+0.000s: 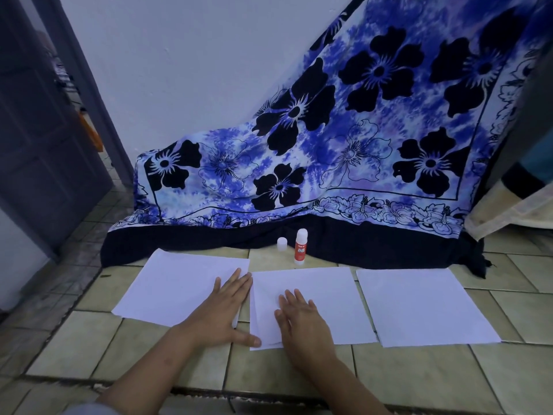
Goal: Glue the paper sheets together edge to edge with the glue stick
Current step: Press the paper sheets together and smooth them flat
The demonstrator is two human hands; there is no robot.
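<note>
One wide-angle camera, worn on the person's head, looks forward and steeply down onto the pale green tiled floor (155, 348). It sits near the work: the left hand (223, 310) and right hand (302, 320) reach in from 6 o'clock and lie just below the picture's middle. The left white paper sheet (179, 289) stretches toward 9 o'clock, the middle white paper sheet (329, 298) lies at centre, and the right white paper sheet (425, 307) stretches toward 3 o'clock. Farther off, from 12 to 2 o'clock, the view takes in a blue flower-printed cloth (359, 145) against a white wall (179, 70). At 9 to 10 o'clock stands a grey panelled door (39, 139), its lines leaning inward.
</note>
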